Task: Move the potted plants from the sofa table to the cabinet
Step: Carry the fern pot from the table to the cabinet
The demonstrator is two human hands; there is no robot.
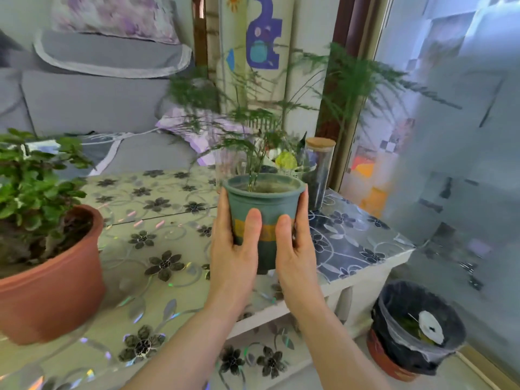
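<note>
Item one, green pot (263,204) with a yellow band, holding a feathery fern (253,128): you have it between both palms, seemingly just above the sofa table (157,257) near its right end, though whether its base clears the top cannot be told. Your left hand (235,249) and right hand (295,249) clasp opposite sides, thumbs laid up the near face and fingers wrapped behind, a two-sided hold that likely keeps the tall, top-heavy fronds upright for carrying. Item two, orange pot (50,280) with a leafy plant, stands on the table at your left, not yet moved. Item three, glass jar (319,175) with a cork lid, stands just behind the green pot. Item four, lined bin (416,325) on the floor right of the table. The cabinet is out of view.
</note>
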